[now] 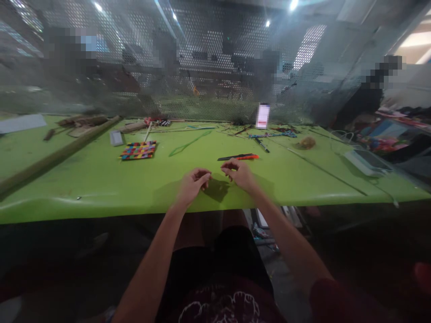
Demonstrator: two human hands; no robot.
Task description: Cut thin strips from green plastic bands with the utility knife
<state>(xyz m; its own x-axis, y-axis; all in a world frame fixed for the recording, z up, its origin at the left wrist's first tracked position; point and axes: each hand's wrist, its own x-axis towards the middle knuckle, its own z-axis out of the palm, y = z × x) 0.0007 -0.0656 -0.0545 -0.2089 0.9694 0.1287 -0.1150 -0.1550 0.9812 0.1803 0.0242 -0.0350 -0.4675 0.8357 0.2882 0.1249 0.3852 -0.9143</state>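
Observation:
My left hand [195,183] hovers over the green tabletop [208,148] near its front edge, thumb and fingertips pinched together. Close by on the right, my right hand [238,174] is curled in a similar pinch, with a small gap between the two. Whatever the fingertips hold, if anything, is too small to make out. Just beyond my right hand lie scissors-like black blades and a red-orange handle, perhaps a cutter [247,157]. A woven multicoloured patch [138,150] lies to the left, and a green loop of cord [189,143] rests farther back.
A long wooden pole [60,152] crosses the left side. A phone [263,115] stands upright at the back. A dark pen [261,145], a thin stick [326,171] and a white box-like device [367,162] lie rightward. Behind rises a perforated metal screen [215,85].

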